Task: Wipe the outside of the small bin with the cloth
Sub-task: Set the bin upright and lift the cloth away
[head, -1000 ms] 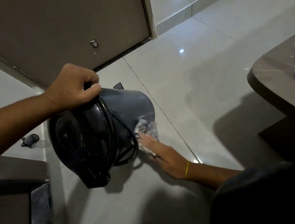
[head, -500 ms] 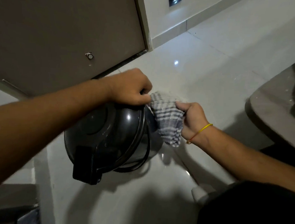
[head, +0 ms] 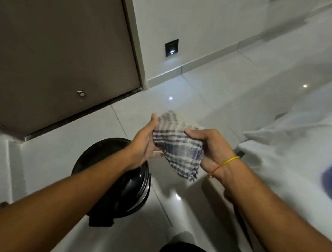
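Floor (head: 210, 93): glossy white tile, takes up most of the view. Brown door (head: 60, 50) top-left, shut, w/ a small round metal fitting (head: 81, 93) low on it. White wall to the right of the door, w/ a small dark square plate (head: 171, 47) just above the skirting. White fabric surface (head: 293, 154) at right edge, blurred, blue patch on it, can't tell what it is.

Bin (head: 113, 180): small, black, round, upright on the floor at lower centre, lid on; left forearm crosses over it. Neither hand touches it.

Cloth (head: 176, 143): checked blue/white, bunched, held up in the air between both hands, above and right of the bin, not touching it.

Left hand (head: 144, 142): fingers extended, palm against the cloth's left side, thumb up. Right hand (head: 211, 147): fingers curled round the cloth's right side, clamped on it. Yellow band (head: 229, 160) on right wrist.
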